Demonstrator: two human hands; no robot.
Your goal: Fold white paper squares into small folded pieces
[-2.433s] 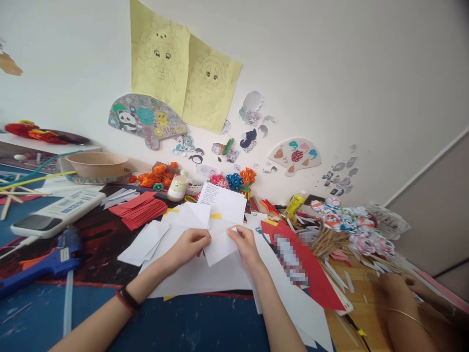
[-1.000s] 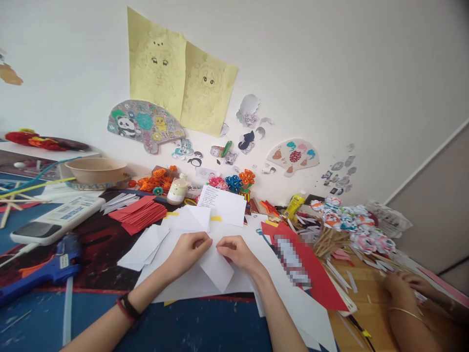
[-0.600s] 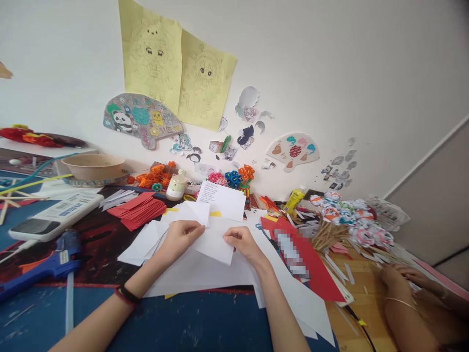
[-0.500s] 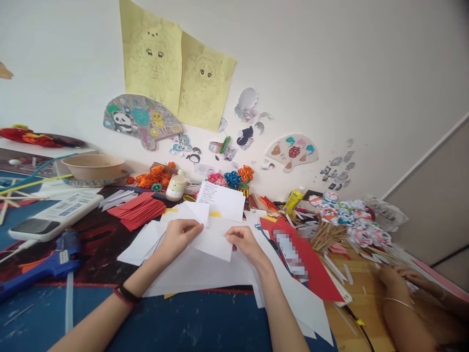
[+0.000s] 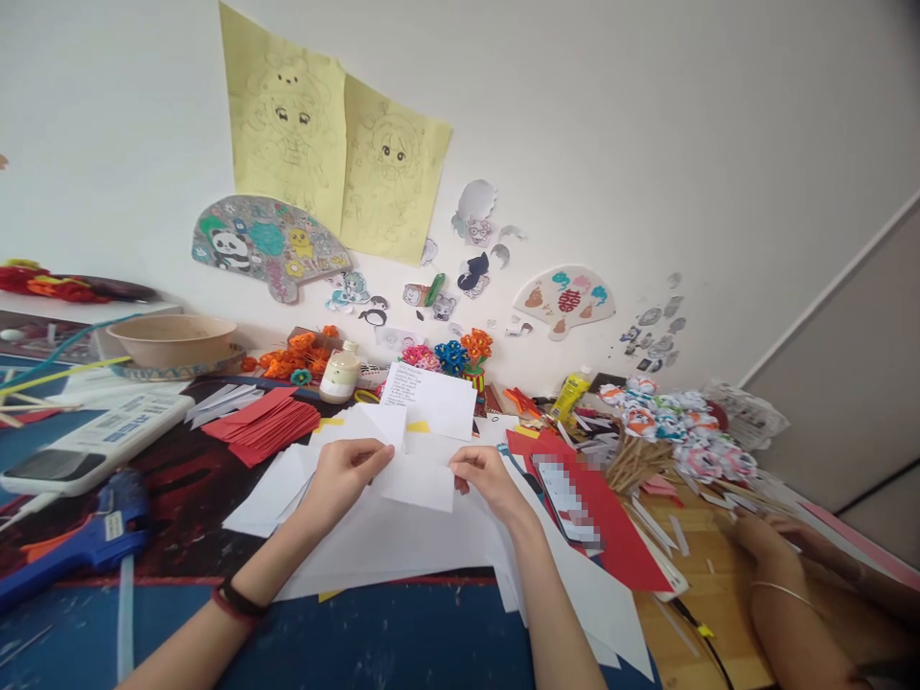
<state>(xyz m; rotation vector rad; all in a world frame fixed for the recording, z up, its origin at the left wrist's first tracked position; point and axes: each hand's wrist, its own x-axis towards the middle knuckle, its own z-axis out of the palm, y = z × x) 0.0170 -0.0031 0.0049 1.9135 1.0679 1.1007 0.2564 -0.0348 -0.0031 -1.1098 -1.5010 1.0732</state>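
A small white sheet of paper is held up between my two hands, over larger white sheets on the table. My left hand pinches its left side, thumb against fingers. On the opposite side, my right hand grips the right edge between thumb and fingertips. Just behind stands a white card with handwritten lines. Another blank white piece overlaps that card's lower left. Loose white papers lie left of my left wrist.
Red paper strips are stacked at left, near a blue glue gun and a white power strip. A phone rests on red paper at right. Another person's arms are at far right, beside paper flowers.
The held sheet has levelled out a little, its lower edge now nearly horizontal. Both hands keep their pinch. The whole view has shifted slightly.
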